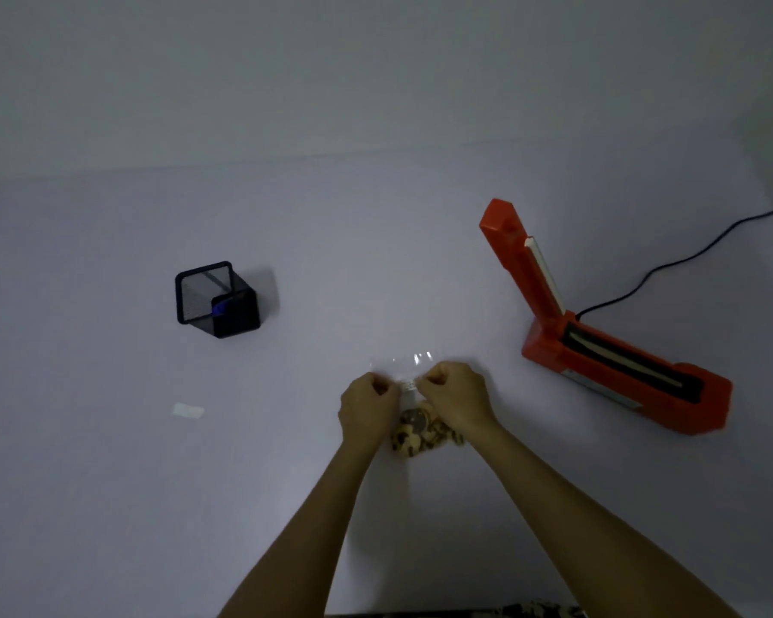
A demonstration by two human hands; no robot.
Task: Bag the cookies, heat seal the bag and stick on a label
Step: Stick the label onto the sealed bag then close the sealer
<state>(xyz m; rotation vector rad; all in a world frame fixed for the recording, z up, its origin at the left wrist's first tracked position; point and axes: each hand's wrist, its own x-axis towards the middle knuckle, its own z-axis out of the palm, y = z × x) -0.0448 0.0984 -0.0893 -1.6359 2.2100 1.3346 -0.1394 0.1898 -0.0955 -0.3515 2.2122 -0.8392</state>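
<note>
Both hands pinch a small white label [408, 385] against the clear bag [413, 365] of cookies [420, 432] mid-table: left hand [367, 405], right hand [456, 396], each grip closed on it. Labelling step, likely. Next: press it flat. Red heat sealer [621, 350] open at right.

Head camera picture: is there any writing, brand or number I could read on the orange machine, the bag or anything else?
No text can be read.
Orange heat sealer: no lettering visible.
Small white strip pinched between the left hand and right hand over the clear bag: dark marks, too blurred to read.
White slip on the table: looks blank.
</note>
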